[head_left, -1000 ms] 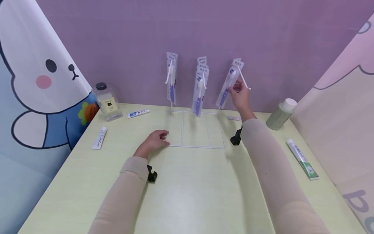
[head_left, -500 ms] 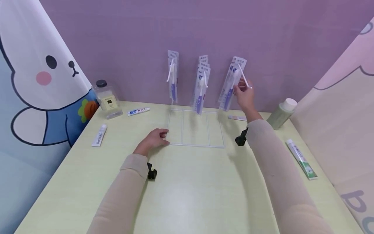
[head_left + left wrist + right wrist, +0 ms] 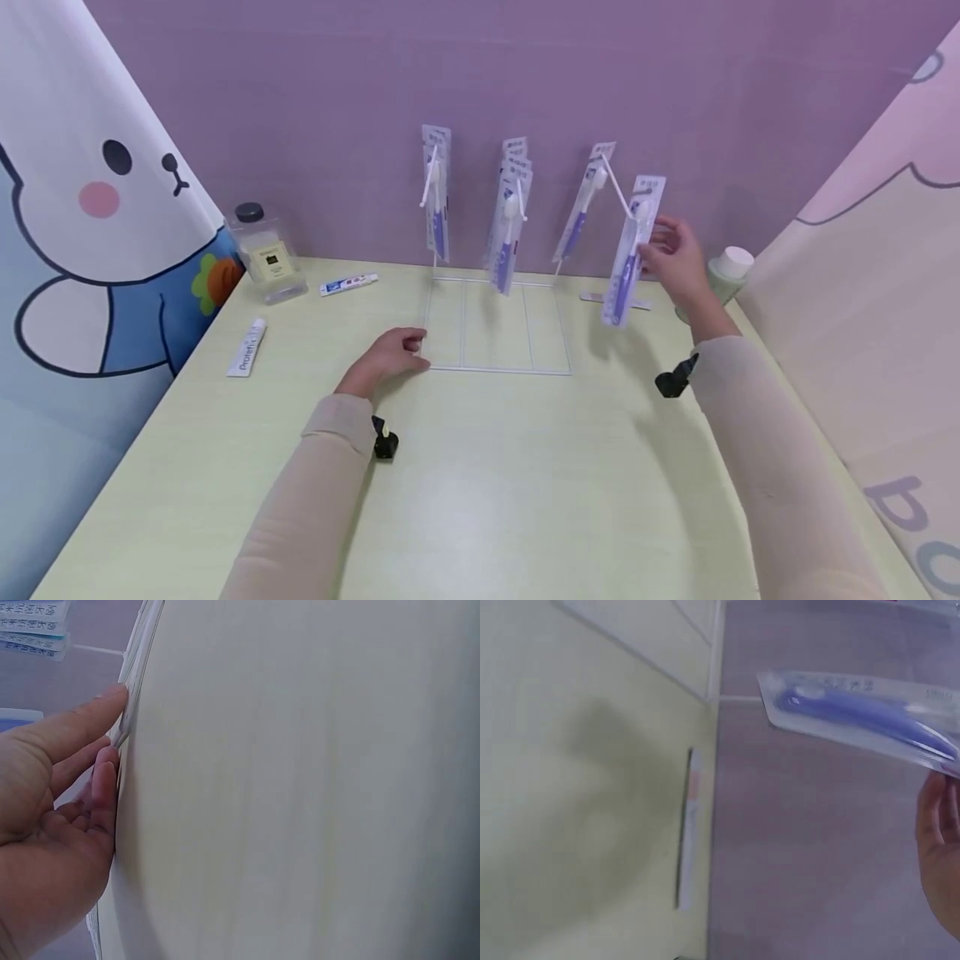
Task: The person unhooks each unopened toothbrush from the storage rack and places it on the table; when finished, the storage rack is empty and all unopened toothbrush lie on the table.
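My right hand (image 3: 678,262) pinches the side edge of a packaged toothbrush (image 3: 628,258) with a purple handle. The pack hangs upright in the air, right of the white wire rack (image 3: 498,371), its upper part overlapping the tip of the right hook in the head view. Another packaged toothbrush (image 3: 579,215) hangs on that right hook. Several more toothbrush packs (image 3: 504,242) are on the middle hook, and others (image 3: 438,221) on the left one. At the rack base's front left corner, my left hand (image 3: 386,360) grips the wire between thumb and fingers.
A clear bottle with a black cap (image 3: 270,265) and two small toothpaste tubes (image 3: 348,285) (image 3: 247,347) are at the left. Behind my right hand stands a green bottle with a white lid (image 3: 731,271). A slim tube (image 3: 690,832) lies near the purple back wall.
My right hand has drawn the front toothbrush pack off the right hook, toward me and to the right. One pack stays behind there. The left hand keeps its place at the rack.
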The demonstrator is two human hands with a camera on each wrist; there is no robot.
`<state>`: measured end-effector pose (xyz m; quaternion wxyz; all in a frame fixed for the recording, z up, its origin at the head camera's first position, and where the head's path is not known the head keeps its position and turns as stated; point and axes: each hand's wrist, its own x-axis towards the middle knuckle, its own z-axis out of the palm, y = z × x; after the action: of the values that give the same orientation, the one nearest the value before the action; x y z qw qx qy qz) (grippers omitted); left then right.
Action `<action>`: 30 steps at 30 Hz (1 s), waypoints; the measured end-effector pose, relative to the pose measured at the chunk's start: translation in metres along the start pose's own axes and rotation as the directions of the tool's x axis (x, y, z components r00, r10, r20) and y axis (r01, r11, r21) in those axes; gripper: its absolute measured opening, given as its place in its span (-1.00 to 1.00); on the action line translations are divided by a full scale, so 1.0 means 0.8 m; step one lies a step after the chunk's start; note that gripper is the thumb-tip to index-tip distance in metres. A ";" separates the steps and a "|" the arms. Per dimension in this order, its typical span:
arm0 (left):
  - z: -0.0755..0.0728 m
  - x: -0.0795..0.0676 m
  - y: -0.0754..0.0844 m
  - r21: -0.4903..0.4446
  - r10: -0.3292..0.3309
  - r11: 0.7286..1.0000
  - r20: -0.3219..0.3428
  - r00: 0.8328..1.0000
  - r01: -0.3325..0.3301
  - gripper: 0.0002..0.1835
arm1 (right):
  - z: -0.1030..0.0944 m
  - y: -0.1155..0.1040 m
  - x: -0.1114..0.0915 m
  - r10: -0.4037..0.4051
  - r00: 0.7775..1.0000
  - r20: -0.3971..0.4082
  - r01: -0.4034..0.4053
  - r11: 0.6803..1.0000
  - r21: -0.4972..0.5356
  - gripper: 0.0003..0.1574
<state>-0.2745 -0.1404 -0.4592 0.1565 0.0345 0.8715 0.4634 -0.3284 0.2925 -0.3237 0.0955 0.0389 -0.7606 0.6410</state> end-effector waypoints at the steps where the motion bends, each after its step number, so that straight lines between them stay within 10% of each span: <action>1: -0.001 0.000 0.000 -0.001 0.002 1.000 0.001 1.000 -0.002 -0.34 | -0.005 0.006 -0.004 0.025 0.999 0.037 -0.025 0.999 -0.025 -0.30; 9: -0.001 0.003 -0.002 -0.012 -0.003 1.000 0.003 1.000 0.003 -0.34 | -0.026 0.076 -0.036 0.262 0.915 0.308 -0.237 0.965 -0.117 -0.25; 21: 0.000 -0.003 0.001 -0.012 -0.014 1.000 0.001 1.000 0.014 -0.34 | -0.012 0.144 -0.069 0.435 0.801 0.411 -0.420 0.898 -0.133 -0.26; 30: 0.000 -0.002 0.000 -0.012 -0.005 1.000 -0.006 1.000 0.005 -0.35 | 0.003 0.150 -0.073 0.490 0.790 0.368 -0.455 0.871 -0.184 -0.27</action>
<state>-0.2726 -0.1406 -0.4587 0.1551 0.0301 0.8693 0.4684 -0.2928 0.3075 -0.4517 -0.2251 -0.0253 -0.7758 0.5889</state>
